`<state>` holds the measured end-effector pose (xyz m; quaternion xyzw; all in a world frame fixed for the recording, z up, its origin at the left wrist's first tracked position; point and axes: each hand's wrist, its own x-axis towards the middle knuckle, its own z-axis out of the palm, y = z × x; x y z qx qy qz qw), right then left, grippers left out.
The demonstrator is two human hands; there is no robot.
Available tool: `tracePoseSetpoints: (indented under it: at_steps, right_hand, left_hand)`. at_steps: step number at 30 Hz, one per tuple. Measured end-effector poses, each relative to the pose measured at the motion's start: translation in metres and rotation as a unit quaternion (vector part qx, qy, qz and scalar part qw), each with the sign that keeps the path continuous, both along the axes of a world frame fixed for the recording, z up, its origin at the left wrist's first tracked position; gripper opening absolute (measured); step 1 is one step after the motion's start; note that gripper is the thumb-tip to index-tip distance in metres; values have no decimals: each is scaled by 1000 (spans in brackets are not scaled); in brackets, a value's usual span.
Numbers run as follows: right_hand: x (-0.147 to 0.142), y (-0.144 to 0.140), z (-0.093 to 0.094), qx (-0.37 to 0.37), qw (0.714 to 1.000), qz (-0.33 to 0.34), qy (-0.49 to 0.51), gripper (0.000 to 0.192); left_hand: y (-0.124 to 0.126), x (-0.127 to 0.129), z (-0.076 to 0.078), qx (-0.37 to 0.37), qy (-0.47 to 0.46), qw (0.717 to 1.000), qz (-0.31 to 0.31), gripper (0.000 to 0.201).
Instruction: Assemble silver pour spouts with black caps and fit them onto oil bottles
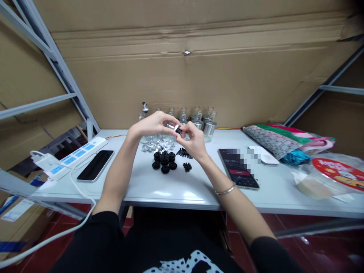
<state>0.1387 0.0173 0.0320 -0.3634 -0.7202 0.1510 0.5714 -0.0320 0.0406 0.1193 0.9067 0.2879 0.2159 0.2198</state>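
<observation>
My left hand [157, 123] is closed on a small silver and black pourer spout [176, 129], held above the table. The fingers of my right hand [195, 139] pinch at its black end; whether a separate small piece is between them cannot be made out. Below my hands lie a heap of silver metal pieces [158, 146], a cluster of ribbed black stoppers [164, 159], short black sticks [184, 153] and tiny black caps [187, 167]. Behind stand several glass bottles with silver bands [210, 127], partly hidden by my hands. A silver and black spout [145, 107] tops the leftmost one.
On the left are a power strip [81, 155] with a white cable and a dark phone [96, 165]. To the right lie a phone with a lit screen [238, 168], a white case [269, 158], a colourful pouch [284, 140] and a round red-lidded tub [339, 172]. Cardboard [199, 83] walls the back.
</observation>
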Motion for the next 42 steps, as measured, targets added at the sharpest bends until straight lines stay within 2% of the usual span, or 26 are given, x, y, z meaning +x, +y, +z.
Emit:
tracePoseSetpoints:
  at_steps: [2, 4, 7, 9, 11, 13, 15, 18, 22, 24, 27, 34, 38, 42]
  right_hand:
    - [1, 1, -1, 55, 997, -19, -58, 15]
    - [2, 3, -2, 112, 988, -10, -102, 15]
    - [5, 9, -5, 144, 984, 26, -98, 13]
    - [7, 12, -7, 92, 993, 63, -39, 13]
    - [9, 15, -8, -22, 991, 118, 55, 22]
    - [10, 16, -8, -149, 960, 177, 159, 32]
    - [10, 15, -6, -235, 914, 228, 239, 39]
    - [9, 12, -2, -287, 867, 275, 301, 41]
    - [11, 9, 1, -322, 841, 294, 319, 44]
    - [12, 10, 1, -317, 849, 287, 309, 43]
    - [12, 11, -1, -274, 876, 264, 295, 41]
    - [-1, 11, -5, -173, 925, 197, 274, 39]
    - [-7, 8, -6, -78, 961, 116, 239, 31]
    - [-7, 8, -12, 5, 984, 39, 176, 22]
  left_hand:
    - [2, -2, -1, -13, 7, 1000, -14, 37]
    - [5, -4, -2, -20, 13, 999, -23, 35]
    - [6, -6, -2, 2, 26, 1000, -7, 34]
    - [6, -6, -3, 37, 34, 998, 26, 35]
    - [4, -4, -4, 68, 32, 996, 55, 35]
    - [0, 1, -6, 87, 21, 995, 51, 34]
    - [-4, 8, -7, 113, 10, 993, 26, 31]
    - [-9, 18, -9, 170, -6, 985, 3, 26]
    - [-8, 23, -13, 215, -18, 977, 5, 22]
    - [-5, 23, -15, 223, -19, 975, 9, 22]
    - [0, 21, -17, 211, -20, 977, 7, 24]
    - [4, 10, -12, 120, -30, 992, 24, 31]
    - [3, 7, -9, 90, -46, 995, 22, 34]
    - [7, 5, -10, 67, -61, 996, 21, 38]
